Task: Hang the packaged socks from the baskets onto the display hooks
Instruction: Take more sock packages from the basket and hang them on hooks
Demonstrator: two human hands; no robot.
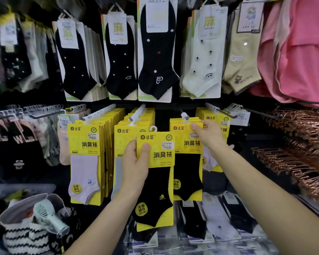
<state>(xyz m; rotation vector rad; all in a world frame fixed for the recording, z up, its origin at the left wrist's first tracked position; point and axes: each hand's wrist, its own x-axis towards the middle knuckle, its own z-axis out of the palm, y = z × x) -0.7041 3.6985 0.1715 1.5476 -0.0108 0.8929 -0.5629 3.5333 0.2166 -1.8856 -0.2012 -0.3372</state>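
Note:
My left hand [135, 163] grips a yellow-carded pack of black socks [156, 181] by its left edge, thumb on the front, and holds it upright in front of the rack. Its small white hanger loop [153, 128] is free of any hook. My right hand [208, 134] pinches the top right corner of another yellow pack of black socks [187, 162], which hangs at the tip of a display hook [184, 115]. Left of it, two fuller hooks [138, 112] carry rows of the same yellow packs.
More socks hang in the row above [156, 52]. Pink garments [298, 52] hang at the upper right and copper-coloured hangers [302, 148] fill the right. A striped bag with a small hand fan [48, 216] sits at the lower left. Flat sock packs [210, 227] lie below.

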